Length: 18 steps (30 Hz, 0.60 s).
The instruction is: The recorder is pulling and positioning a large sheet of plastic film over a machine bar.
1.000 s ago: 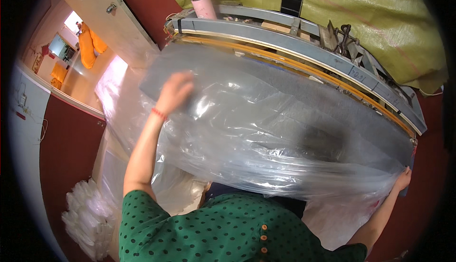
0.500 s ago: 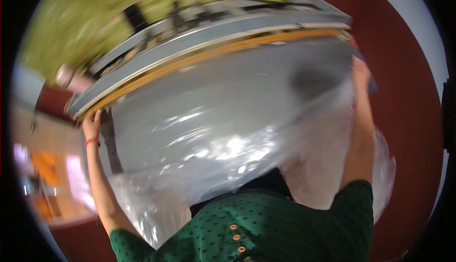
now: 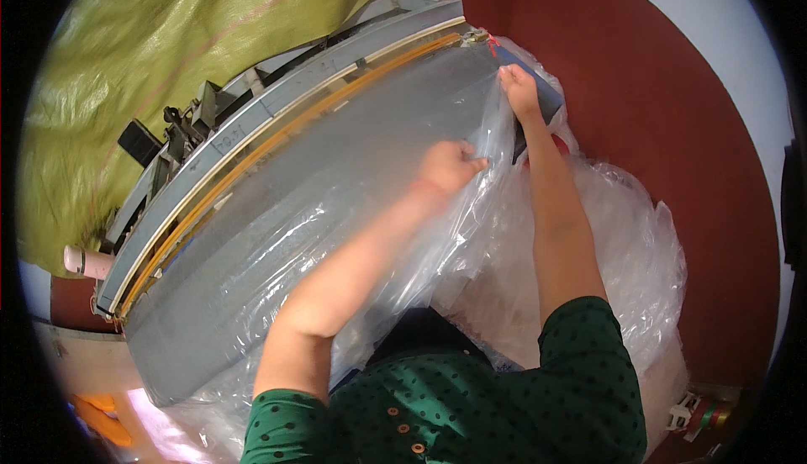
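So the right hand [image 3: 519, 92] has the clear plastic film [image 3: 313, 222] pinched at its edge, by the far right corner of the grey work surface [image 3: 378, 115]. The film lies over that surface and spills down toward the body. Left hand [image 3: 452, 166] is a motion blur right over the film's edge, honestly can't tell if it's gripping. A red thing [image 3: 561, 146] is mostly hidden behind the right forearm, and the pink bottle [image 3: 84, 261] is partly blocked by the metal bar [image 3: 277, 98].

Your left hand [image 3: 454, 167] was blurred toward the wrist; your green shirt [image 3: 479, 401] was cut off by the lower edge, the yellow-green sheet [image 3: 160, 44] by the upper.
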Each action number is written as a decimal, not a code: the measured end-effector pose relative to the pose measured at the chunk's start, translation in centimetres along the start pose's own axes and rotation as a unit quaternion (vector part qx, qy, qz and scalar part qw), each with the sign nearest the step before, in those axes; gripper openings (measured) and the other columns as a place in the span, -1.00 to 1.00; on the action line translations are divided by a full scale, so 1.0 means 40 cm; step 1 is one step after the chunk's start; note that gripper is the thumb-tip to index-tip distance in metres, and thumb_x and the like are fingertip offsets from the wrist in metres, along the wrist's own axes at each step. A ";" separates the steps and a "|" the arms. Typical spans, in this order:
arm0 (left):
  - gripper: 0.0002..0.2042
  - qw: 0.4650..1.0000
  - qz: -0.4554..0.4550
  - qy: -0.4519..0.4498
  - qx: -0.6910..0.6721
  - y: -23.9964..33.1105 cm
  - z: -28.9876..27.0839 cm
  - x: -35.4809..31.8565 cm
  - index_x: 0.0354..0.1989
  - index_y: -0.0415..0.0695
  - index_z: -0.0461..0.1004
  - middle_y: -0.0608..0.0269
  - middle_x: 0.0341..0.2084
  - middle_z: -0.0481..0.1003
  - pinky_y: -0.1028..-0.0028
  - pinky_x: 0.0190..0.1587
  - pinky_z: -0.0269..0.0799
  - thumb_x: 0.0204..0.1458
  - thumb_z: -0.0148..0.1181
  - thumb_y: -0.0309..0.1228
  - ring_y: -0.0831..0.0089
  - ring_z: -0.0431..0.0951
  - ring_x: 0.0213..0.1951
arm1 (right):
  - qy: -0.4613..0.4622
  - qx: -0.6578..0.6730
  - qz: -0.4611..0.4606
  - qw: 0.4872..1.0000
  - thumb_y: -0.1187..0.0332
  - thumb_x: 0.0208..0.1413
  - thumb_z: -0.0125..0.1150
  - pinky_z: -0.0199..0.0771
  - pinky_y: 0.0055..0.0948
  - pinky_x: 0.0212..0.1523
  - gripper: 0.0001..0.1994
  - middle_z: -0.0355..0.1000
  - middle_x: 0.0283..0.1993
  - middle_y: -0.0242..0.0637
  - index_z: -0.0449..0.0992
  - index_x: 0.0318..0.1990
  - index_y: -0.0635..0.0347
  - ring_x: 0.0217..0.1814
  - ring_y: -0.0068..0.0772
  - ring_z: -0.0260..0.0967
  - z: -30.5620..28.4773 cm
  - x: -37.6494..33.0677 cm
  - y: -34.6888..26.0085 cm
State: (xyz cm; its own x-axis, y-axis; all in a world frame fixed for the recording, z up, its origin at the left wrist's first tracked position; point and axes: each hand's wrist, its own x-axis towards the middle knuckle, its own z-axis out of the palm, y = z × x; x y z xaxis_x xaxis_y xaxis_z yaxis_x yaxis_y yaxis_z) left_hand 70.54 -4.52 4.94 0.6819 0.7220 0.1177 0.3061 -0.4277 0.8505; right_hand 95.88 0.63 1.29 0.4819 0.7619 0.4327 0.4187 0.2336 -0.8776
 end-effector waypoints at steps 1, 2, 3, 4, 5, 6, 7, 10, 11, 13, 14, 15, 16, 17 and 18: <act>-0.75 0.999 -0.030 -0.008 -0.035 0.018 0.015 0.020 -0.33 -0.27 0.43 0.26 -0.53 0.47 0.58 -0.46 0.33 -0.06 0.12 -0.31 0.54 0.45 -0.50 | 0.012 -0.018 -0.014 1.000 0.33 0.05 -0.02 0.10 -0.62 -0.54 -0.77 0.14 -0.65 -0.54 0.30 -0.58 0.23 -0.56 -0.71 0.04 -0.004 0.003 0.005; -0.79 0.995 -0.062 -0.019 -0.070 0.035 0.023 0.025 -0.37 -0.27 0.42 0.22 -0.50 0.47 0.56 -0.45 0.34 -0.05 0.09 -0.35 0.50 0.46 -0.50 | 0.009 -0.017 -0.014 1.000 0.33 0.05 -0.02 0.10 -0.62 -0.54 -0.77 0.14 -0.65 -0.54 0.30 -0.58 0.23 -0.56 -0.71 0.04 -0.007 0.005 0.009; -0.79 0.995 -0.064 -0.015 -0.070 0.046 0.026 0.023 -0.37 -0.27 0.42 0.22 -0.50 0.47 0.56 -0.45 0.34 -0.05 0.09 -0.35 0.50 0.46 -0.50 | 0.010 -0.024 -0.020 0.999 0.33 0.04 -0.01 0.12 -0.60 -0.52 -0.78 0.13 -0.65 -0.53 0.30 -0.58 0.24 -0.55 -0.69 0.04 -0.005 0.007 0.011; -0.82 0.960 -0.088 -0.002 -0.267 0.055 0.025 0.018 -0.36 -0.25 0.38 0.19 -0.48 0.47 0.55 -0.46 0.34 -0.04 0.07 -0.38 0.49 0.46 -0.51 | 0.009 -0.029 -0.027 0.999 0.33 0.04 0.00 0.14 -0.57 -0.51 -0.78 0.13 -0.65 -0.51 0.30 -0.57 0.25 -0.54 -0.67 0.04 -0.001 0.009 0.012; -0.85 0.886 -0.108 0.011 -0.452 0.063 0.017 0.009 -0.35 -0.23 0.34 0.17 -0.46 0.46 0.54 -0.47 0.34 -0.03 0.05 -0.42 0.49 0.46 -0.51 | 0.004 -0.026 -0.025 0.999 0.33 0.04 0.00 0.14 -0.57 -0.51 -0.78 0.13 -0.65 -0.51 0.30 -0.57 0.25 -0.54 -0.67 0.04 0.002 0.007 0.017; -0.84 0.837 -0.150 -0.002 -0.526 0.081 -0.013 -0.021 -0.27 -0.19 0.27 0.16 -0.44 0.45 0.57 -0.48 0.35 -0.02 0.02 -0.46 0.53 0.44 -0.52 | 0.006 -0.042 -0.028 0.999 0.32 0.03 0.00 0.15 -0.56 -0.50 -0.78 0.14 -0.64 -0.51 0.30 -0.56 0.26 -0.53 -0.65 0.04 0.004 0.009 0.017; -0.80 0.841 -0.172 -0.054 -0.510 0.088 -0.045 -0.064 -0.21 -0.20 0.25 0.16 -0.43 0.44 0.57 -0.48 0.35 -0.02 0.02 -0.47 0.55 0.43 -0.53 | 0.007 -0.057 -0.031 0.998 0.32 0.03 0.01 0.16 -0.55 -0.48 -0.78 0.14 -0.64 -0.50 0.31 -0.55 0.26 -0.53 -0.64 0.04 0.007 0.009 0.018; -0.71 0.807 -0.117 -0.319 -0.483 0.107 -0.190 -0.258 -0.10 -0.24 0.24 0.14 -0.37 0.43 0.58 -0.43 0.37 -0.04 0.01 -0.55 0.57 0.42 -0.52 | 0.018 -0.080 -0.028 0.996 0.29 0.04 -0.01 0.21 -0.53 -0.33 -0.78 0.21 -0.55 -0.44 0.34 -0.46 0.30 -0.43 -0.60 0.11 0.023 -0.011 0.001; -0.68 0.818 -0.075 -0.347 -0.452 0.115 -0.231 -0.346 -0.07 -0.25 0.24 0.15 -0.35 0.42 0.59 -0.41 0.36 -0.05 0.02 -0.58 0.59 0.42 -0.49 | -0.011 -0.111 -0.033 0.993 0.29 0.05 -0.02 0.21 -0.54 -0.32 -0.79 0.22 -0.52 -0.45 0.35 -0.45 0.28 -0.41 -0.61 0.11 0.005 -0.004 0.006; -0.66 0.817 0.001 -0.403 -0.412 0.088 -0.315 -0.508 -0.07 -0.27 0.27 0.24 -0.30 0.41 0.62 -0.34 0.34 -0.09 0.02 -0.65 0.63 0.41 -0.42 | -0.022 -0.104 -0.007 0.994 0.28 0.08 -0.06 0.21 -0.58 -0.27 -0.78 0.26 -0.47 -0.45 0.39 -0.42 0.25 -0.38 -0.61 0.15 -0.004 -0.013 -0.019; -0.63 0.852 -0.027 -0.375 -0.365 0.090 -0.373 -0.579 -0.05 -0.26 0.26 0.24 -0.22 0.37 0.62 -0.30 0.32 -0.11 0.06 -0.65 0.59 0.41 -0.35 | -0.016 -0.128 -0.003 0.992 0.28 0.09 -0.07 0.22 -0.58 -0.24 -0.77 0.32 -0.41 -0.44 0.41 -0.37 0.26 -0.33 -0.60 0.21 -0.017 -0.021 -0.036; -0.56 0.908 -0.024 -0.277 -0.313 0.075 -0.416 -0.661 -0.03 -0.26 0.23 0.22 -0.16 0.33 0.60 -0.20 0.29 -0.17 0.13 -0.65 0.53 0.38 -0.23 | -0.015 -0.147 -0.008 0.989 0.27 0.09 -0.07 0.23 -0.58 -0.21 -0.76 0.37 -0.36 -0.43 0.42 -0.31 0.28 -0.29 -0.59 0.24 -0.024 -0.013 -0.015; -0.47 0.939 -0.035 -0.228 -0.255 0.049 -0.463 -0.751 0.00 -0.25 0.20 0.20 -0.10 0.29 0.56 -0.12 0.25 -0.24 0.18 -0.66 0.50 0.31 -0.12 | -0.016 -0.131 -0.001 0.991 0.28 0.09 -0.06 0.22 -0.60 -0.21 -0.76 0.36 -0.35 -0.43 0.42 -0.28 0.29 -0.28 -0.61 0.24 0.001 -0.021 -0.039; -0.44 0.927 -0.157 -0.170 -0.296 0.036 -0.504 -0.842 0.01 -0.24 0.19 0.20 -0.08 0.27 0.53 -0.07 0.21 -0.28 0.20 -0.65 0.51 0.25 -0.05 | -0.038 -0.141 -0.040 0.989 0.29 0.08 -0.05 0.22 -0.61 -0.21 -0.77 0.37 -0.35 -0.43 0.42 -0.28 0.29 -0.28 -0.62 0.24 -0.019 -0.002 -0.011; -0.43 0.931 -0.214 -0.142 -0.260 0.011 -0.549 -0.935 0.01 -0.23 0.19 0.21 -0.09 0.27 0.52 -0.06 0.21 -0.29 0.19 -0.65 0.51 0.25 -0.04 | -0.051 -0.144 -0.052 0.987 0.30 0.08 -0.04 0.22 -0.63 -0.21 -0.77 0.36 -0.36 -0.43 0.42 -0.29 0.30 -0.29 -0.63 0.24 -0.028 0.015 0.019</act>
State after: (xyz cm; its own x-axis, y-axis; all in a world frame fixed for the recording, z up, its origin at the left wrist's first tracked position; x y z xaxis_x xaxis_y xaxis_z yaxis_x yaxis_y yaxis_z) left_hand 30.59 -19.76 12.18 0.7428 0.5606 -0.3660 0.2773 0.2399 0.9303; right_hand 97.37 0.58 1.11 0.3506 0.8030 0.4819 0.6710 0.1436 -0.7274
